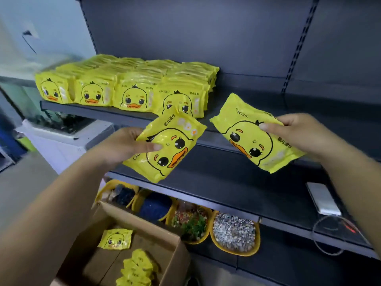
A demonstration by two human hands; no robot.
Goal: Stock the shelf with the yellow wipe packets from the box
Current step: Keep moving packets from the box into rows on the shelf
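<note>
Left hand (123, 146) pinches one yellow wipe packet (165, 147) at its edge, thumb on front; right hand (296, 133) grips second packet (255, 135) at its top corner, fingers curled round. Both held tilted, in air in front of shelf (99, 112). Packet rows (123, 87) fill shelf's left part, right part bare. More packets in box (132, 254) below. Film looks glossy, likely slippery; pack soft, light, dents under thumb. Better hold across flat faces than at seam
</note>
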